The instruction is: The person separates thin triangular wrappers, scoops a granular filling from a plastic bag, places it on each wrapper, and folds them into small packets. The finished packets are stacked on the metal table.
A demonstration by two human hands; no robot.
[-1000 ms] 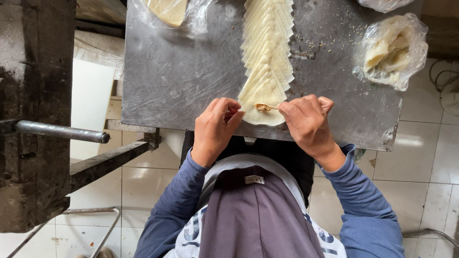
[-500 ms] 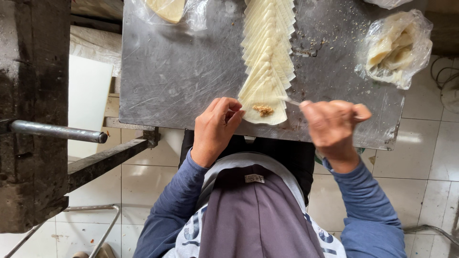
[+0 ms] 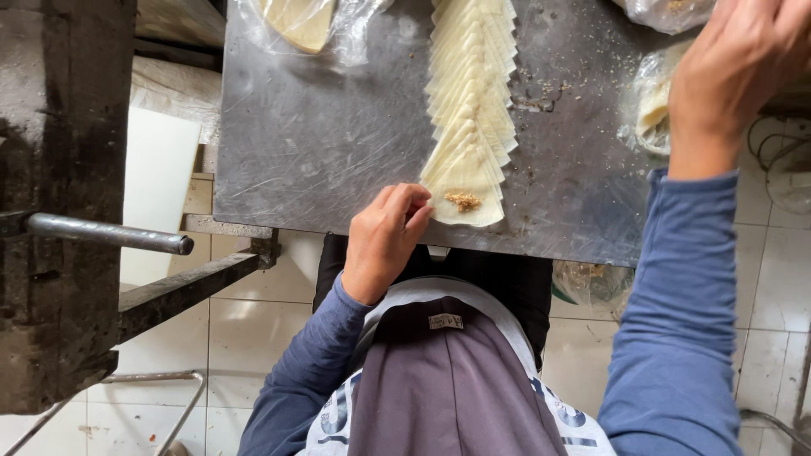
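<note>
The front wrapper (image 3: 465,198) lies at the near edge of the metal desk (image 3: 321,143), at the end of a long fanned row of wrappers (image 3: 473,76). A small heap of filling (image 3: 463,201) now sits on it. Your left hand (image 3: 384,241) pins its left edge with bent fingers and grips nothing. Your right hand (image 3: 731,72) has left the wrapper and risen toward the plastic bag (image 3: 650,101); I cannot tell what it holds. So this one looks filled but not folded.
</note>
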